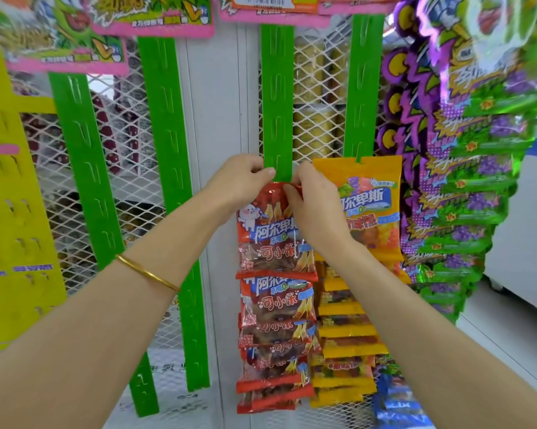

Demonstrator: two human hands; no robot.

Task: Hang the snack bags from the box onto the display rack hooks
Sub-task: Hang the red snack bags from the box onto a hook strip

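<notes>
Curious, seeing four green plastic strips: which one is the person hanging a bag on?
The third green plastic strip from the left: the left hand and right hand hold the red snack bag at it. Nobody touches the others.

Both bare forearms were extended forward and upward, converging toward the middle. The left hand [245, 178] was held with its fingers curled and the thumb pinched at the top edge of the red snack bag [276, 233]. The right hand [315, 205] was set just beside it, its thumb pinched on the same edge.
</notes>
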